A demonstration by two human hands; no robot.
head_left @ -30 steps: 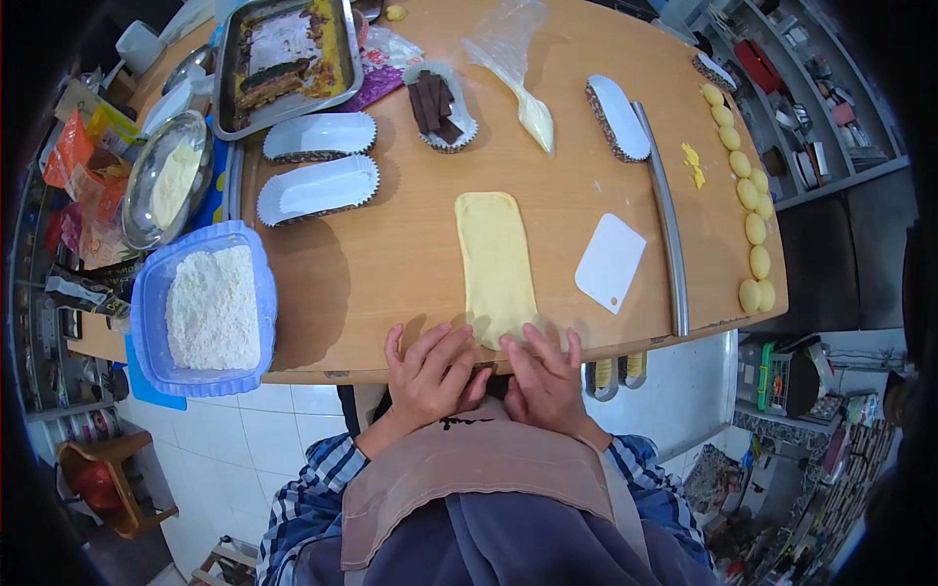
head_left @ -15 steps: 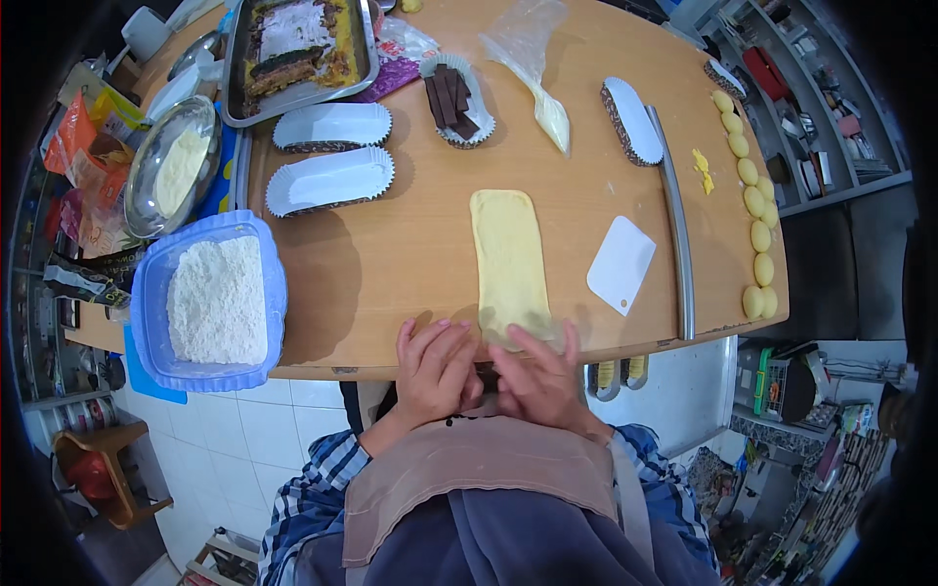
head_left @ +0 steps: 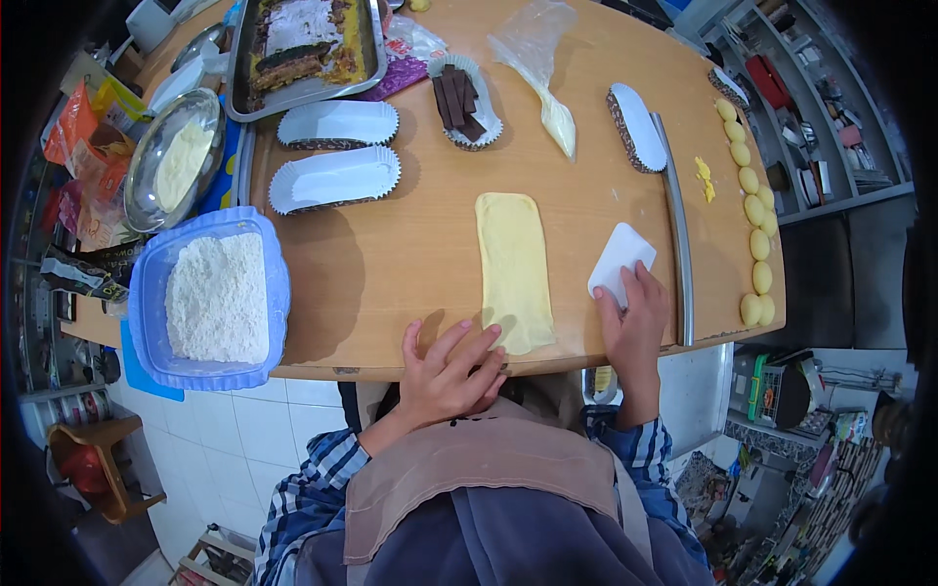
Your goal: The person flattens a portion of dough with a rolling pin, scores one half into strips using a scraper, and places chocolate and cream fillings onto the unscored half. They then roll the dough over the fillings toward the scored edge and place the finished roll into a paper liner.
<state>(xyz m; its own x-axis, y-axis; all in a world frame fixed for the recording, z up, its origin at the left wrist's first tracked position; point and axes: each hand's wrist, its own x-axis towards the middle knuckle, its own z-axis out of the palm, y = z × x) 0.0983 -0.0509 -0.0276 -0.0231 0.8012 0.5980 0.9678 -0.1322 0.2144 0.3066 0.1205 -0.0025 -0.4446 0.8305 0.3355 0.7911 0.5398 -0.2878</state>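
A flat, pale yellow strip of dough (head_left: 515, 273) lies lengthwise on the wooden table. My left hand (head_left: 449, 369) is open, fingers spread, at the table's front edge beside the lower end of the dough. To the right, my right hand (head_left: 635, 322) has its thumb and fingers on a white plastic scraper (head_left: 618, 252), gripping it where it lies. Just right of that is a long metal rod (head_left: 684, 283).
A blue tub of flour (head_left: 210, 363) is front left, behind it a metal bowl (head_left: 137, 181). Paper moulds (head_left: 334, 176), chocolate sticks (head_left: 454, 98), a piping bag (head_left: 559, 122) and a metal tray (head_left: 305, 93) are at the back. Several dough balls (head_left: 760, 244) line the right edge.
My right hand has moved from the lower end of the dough rightward and up onto the scraper and taken hold of it. My left hand stays near the edge.
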